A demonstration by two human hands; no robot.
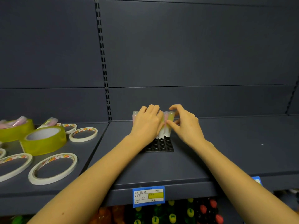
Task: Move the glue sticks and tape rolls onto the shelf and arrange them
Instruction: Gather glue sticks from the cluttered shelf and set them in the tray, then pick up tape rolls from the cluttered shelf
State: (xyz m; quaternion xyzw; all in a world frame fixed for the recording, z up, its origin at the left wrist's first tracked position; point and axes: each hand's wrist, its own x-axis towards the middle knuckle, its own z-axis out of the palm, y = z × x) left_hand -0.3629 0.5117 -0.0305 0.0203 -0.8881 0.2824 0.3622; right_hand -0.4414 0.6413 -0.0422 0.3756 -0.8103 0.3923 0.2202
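Head view. Shelf [218, 152]: tape rolls [45, 139] lie loose on the left bay, out to its front edge, not yet arranged. Left hand [148, 125] curls over a standing bunch of glue sticks [161, 135]. Right hand [186, 125] pinches the yellow glue stick [170, 123] at the bunch's right end. Black socketed holder [161, 146] sits beneath, toward the back edge. Likely risks: a sideways nudge topples the close-packed row; a stick that misses its socket leans over.
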